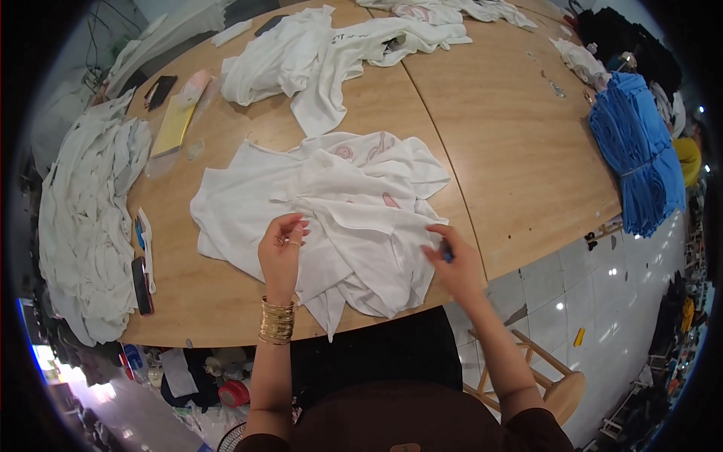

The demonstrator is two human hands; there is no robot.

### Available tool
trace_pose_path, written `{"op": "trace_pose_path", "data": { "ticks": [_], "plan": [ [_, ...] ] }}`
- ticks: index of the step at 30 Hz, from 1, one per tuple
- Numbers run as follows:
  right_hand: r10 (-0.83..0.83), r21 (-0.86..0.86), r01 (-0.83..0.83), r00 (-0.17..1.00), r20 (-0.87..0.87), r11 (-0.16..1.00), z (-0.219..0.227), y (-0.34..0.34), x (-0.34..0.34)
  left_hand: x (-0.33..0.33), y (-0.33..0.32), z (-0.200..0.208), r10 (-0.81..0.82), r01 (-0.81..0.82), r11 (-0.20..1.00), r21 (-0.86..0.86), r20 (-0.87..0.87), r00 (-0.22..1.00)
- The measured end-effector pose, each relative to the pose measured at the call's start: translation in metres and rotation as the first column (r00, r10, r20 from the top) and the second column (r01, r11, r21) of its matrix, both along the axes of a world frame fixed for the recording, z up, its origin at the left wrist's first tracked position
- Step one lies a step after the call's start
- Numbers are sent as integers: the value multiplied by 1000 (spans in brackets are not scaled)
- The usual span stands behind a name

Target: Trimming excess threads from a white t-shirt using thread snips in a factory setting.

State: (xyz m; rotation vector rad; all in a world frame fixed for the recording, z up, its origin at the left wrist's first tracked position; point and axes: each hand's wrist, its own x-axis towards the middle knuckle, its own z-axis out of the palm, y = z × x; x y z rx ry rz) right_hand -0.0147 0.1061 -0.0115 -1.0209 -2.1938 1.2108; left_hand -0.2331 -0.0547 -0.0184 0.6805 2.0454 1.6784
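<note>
A white garment point(248, 200) with pinkish printed patches lies rumpled on the table in front of me. My left hand point(281, 248), with gold bangles at its wrist, pinches a fold of it near the middle. At the garment's right edge is my right hand point(458, 267), its fingers curled around a small dark and blue object point(446, 251). Most of that object is hidden in the palm, so its kind does not show. The right thumb and forefinger stand apart, close to the cloth.
White garments point(94, 218) are heaped at the left edge, and more white shirts point(279, 60) lie at the back. A tied blue cloth bundle point(633, 151) sits at the right edge. A yellow pad point(173, 124) and a dark phone-like object point(141, 286) lie left. A wooden stool point(565, 392) stands below.
</note>
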Motion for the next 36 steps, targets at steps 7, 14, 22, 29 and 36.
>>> {"op": "trace_pose_path", "data": {
  "ticks": [7,14,22,29,36],
  "plan": [
    [68,236,-71,997,21,969,-21,21,-40,-4,18,-7,225,-224,973,62,-15,974],
    [-32,110,51,985,-169,993,25,43,21,-42,67,16,-522,121,700,-704,-388,759],
    [-309,22,316,939,-149,949,15,55,92,39,71,32,-489,533,834,-145,255,834],
    [-307,226,309,951,-45,924,32,30,94,99,61,72,-520,604,796,47,565,641],
    [124,232,-66,961,-247,970,49,-5,59,114,61,79,-589,647,761,31,450,671]
  ]
}}
